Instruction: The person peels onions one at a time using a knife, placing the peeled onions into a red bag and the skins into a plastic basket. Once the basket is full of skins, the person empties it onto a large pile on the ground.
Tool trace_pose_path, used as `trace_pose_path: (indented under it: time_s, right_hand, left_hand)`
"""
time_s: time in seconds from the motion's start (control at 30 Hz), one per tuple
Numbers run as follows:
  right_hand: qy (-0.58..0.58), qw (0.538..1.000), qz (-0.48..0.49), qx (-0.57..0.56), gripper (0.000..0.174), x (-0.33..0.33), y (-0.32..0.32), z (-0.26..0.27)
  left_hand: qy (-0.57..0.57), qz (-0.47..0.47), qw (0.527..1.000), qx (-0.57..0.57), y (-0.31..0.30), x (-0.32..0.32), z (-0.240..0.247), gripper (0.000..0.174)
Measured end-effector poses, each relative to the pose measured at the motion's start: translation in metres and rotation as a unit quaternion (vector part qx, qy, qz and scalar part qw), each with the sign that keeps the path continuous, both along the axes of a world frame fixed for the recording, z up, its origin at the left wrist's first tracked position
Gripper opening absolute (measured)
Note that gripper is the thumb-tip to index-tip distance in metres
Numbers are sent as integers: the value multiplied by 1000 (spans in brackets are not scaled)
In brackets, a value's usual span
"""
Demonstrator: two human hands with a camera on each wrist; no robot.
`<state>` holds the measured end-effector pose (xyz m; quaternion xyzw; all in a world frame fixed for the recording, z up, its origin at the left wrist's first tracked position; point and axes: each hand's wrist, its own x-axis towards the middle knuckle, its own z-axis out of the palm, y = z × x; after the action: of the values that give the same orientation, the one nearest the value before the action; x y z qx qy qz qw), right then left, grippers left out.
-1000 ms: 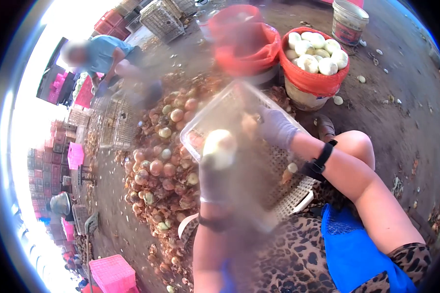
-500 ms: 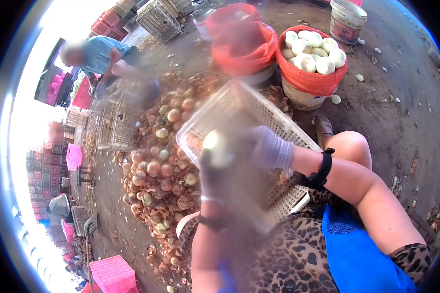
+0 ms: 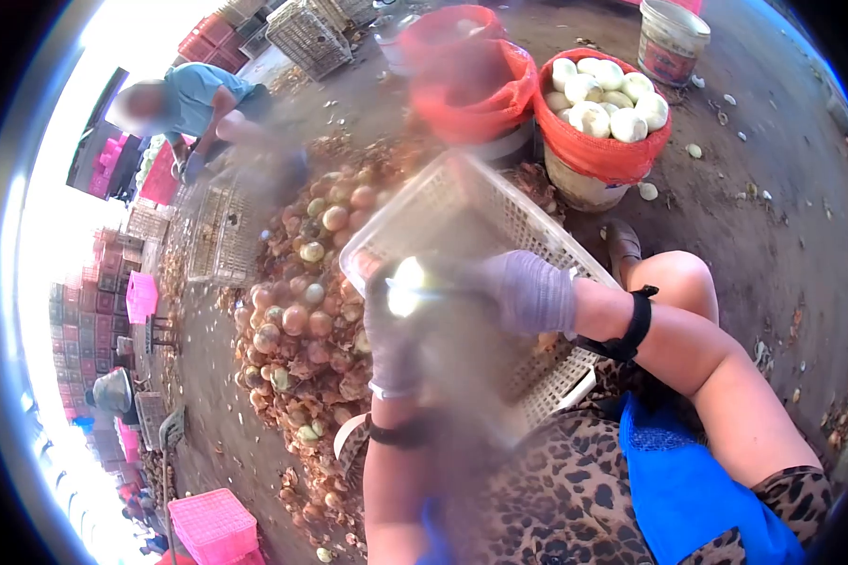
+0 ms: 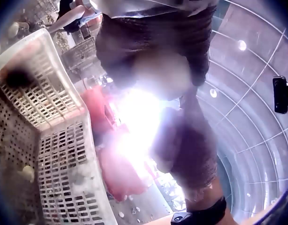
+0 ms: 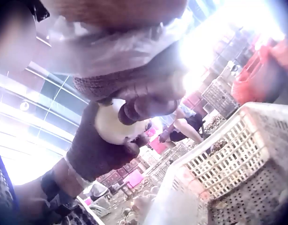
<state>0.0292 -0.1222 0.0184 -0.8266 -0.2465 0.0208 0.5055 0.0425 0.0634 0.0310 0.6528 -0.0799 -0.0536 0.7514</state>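
A pale peeled onion [image 3: 407, 286] catches bright glare in the head view. My gloved left hand [image 3: 394, 341] grips it from below, fingers curled round its side, as the right wrist view shows. My gloved right hand [image 3: 528, 292] comes in from the other side with bent fingers. Its thumb [image 5: 130, 112] presses on the onion [image 5: 111, 125] in the right wrist view. I cannot tell whether a tool is also in the right hand. Both hands are over a white perforated plastic crate [image 3: 537, 224], seen also in both wrist views.
Unpeeled onions [image 3: 297, 320] and loose skins lie heaped left of the crate. A bucket with a red liner [image 3: 594, 162] holds peeled onions; another red-lined bucket [image 3: 481, 94] stands beside it. Another person [image 3: 203, 104] bends over at the upper left. A pink crate [image 3: 212, 523] sits lower left.
The right hand has come down and closer to the onion, and its glove shows more clearly now. The left hand keeps its hold, shifting slightly left. Buckets and crate stay put.
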Motion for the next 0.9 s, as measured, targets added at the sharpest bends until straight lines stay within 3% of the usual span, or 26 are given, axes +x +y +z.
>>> trace_pose_path:
  time_s: [0.07, 0.1, 0.13, 0.17, 0.2, 0.23, 0.4, 0.47, 0.5, 0.6, 0.67, 0.7, 0.8, 0.9]
  right_hand:
    - [-77, 997, -5, -2, 51, 16, -4, -20]
    - [-221, 974, -34, -46, 49, 37, -6, -60]
    - [-81, 996, -33, 28, 46, 34, -7, -47]
    - [64, 988, -51, 129, 43, 30, -9, -32]
    - [185, 953, -91, 222, 40, 26, -10, -17]
    - [219, 934, -97, 264, 38, 20, -11, 2]
    - [104, 967, -102, 210, 23, 7, -8, 8]
    - [153, 942, -103, 280, 19, 9, -4, 0]
    - [108, 958, -116, 240, 19, 10, -3, -2]
    - [-18, 985, -137, 99, 20, 18, -3, -11]
    - [-81, 988, -128, -15, 20, 19, -2, -20]
    - [-166, 975, -148, 1, 15, 24, -5, -31]
    - [-331, 921, -206, 10, 15, 41, -19, -48]
    - [-328, 905, -262, -66, 23, 41, -37, -32]
  left_hand:
    - [19, -28, 999, 7, 3, 0, 1, 88]
    - [9, -51, 999, -1, 5, 0, 3, 88]
    - [-1, -75, 997, -7, 5, 1, 4, 89]
    - [20, -65, 997, -28, 2, 2, 6, 91]
    - [36, -82, 994, -68, 1, 2, 9, 91]
    - [52, -95, 988, -109, 2, 2, 11, 90]
    - [72, -146, 971, -173, -6, 3, 9, 91]
    - [63, -172, 967, -177, -11, 2, 8, 91]
    - [51, -171, 967, -184, -16, 2, 9, 90]
    - [256, -117, 937, -207, -15, 11, -24, 87]
    - [162, -116, 974, -107, -22, 9, -51, 79]
    - [116, -109, 986, -56, -25, 7, -65, 76]
    - [118, -126, 980, -100, -21, 4, -26, 83]
    - [144, -133, 965, -175, -10, 4, -23, 88]
